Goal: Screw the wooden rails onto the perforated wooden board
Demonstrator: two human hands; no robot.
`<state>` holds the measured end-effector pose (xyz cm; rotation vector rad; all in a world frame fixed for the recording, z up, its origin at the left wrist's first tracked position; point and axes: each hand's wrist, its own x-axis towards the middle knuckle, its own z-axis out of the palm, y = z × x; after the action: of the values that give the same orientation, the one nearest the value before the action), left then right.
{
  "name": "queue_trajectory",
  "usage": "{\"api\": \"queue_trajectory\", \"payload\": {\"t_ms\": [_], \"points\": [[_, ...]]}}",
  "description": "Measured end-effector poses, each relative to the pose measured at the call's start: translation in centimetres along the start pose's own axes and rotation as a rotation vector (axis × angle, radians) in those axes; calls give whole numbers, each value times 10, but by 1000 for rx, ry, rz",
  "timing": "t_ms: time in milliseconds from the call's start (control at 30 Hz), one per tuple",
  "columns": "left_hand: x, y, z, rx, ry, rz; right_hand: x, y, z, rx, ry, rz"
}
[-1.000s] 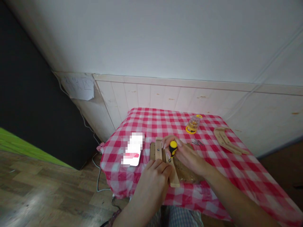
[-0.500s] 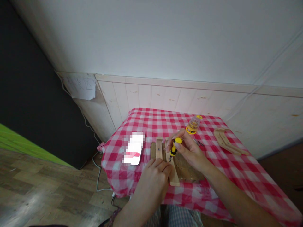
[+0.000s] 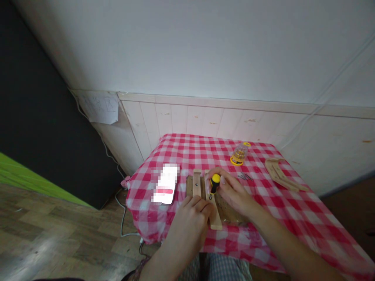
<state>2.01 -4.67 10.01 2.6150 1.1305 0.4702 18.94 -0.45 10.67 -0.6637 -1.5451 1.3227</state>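
My right hand [image 3: 231,187] grips a short yellow-and-black screwdriver [image 3: 215,182], its tip low over a dark ring-like spot in a pale wooden strip [image 3: 216,218]. My left hand [image 3: 193,214] is closed over the near part of this strip, its fingers curled and pressing down. Beside it, to the left, lies a second wooden strip [image 3: 196,179] with a dark screw hole or screw head in it. Both strips rest on a brown board [image 3: 231,212] dotted with small holes. The left fingertips are partly hidden.
A pixelated bright phone [image 3: 166,183] lies left of the board. A clear, yellow-rimmed bit container [image 3: 240,154] stands at the back, several screws [image 3: 244,176] lie nearer. Curved wooden pieces [image 3: 283,175] sit at the right on the checked tablecloth [image 3: 193,148].
My right hand and the screwdriver have shifted slightly down and left, and the driver stands more upright. The screws on the cloth show more fully. My left hand stays in place.
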Motion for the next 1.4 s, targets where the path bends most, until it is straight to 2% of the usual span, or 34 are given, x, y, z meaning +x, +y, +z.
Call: {"api": "queue_trajectory", "payload": {"t_ms": [100,267,467,700,900,1167,1267,1400], "points": [[0,0,1,4,-5,-3,2,-6,-1,-18,-15,-38],[0,0,3,28,7,7,6,-12,3,92,-59,-39],[0,0,1,41,6,-1,4,-1,9,1,45,-72],[2,3,-3,36,-16,-8,2,0,11,86,-72,15],[1,1,-1,50,12,6,2,-12,9,-5,-64,-5],[-1,-1,3,30,40,18,6,-3,9,125,0,-81],[-1,0,1,32,38,15,6,1,11,73,4,-56],[0,0,-1,32,35,14,6,2,11,58,-73,31]]}}
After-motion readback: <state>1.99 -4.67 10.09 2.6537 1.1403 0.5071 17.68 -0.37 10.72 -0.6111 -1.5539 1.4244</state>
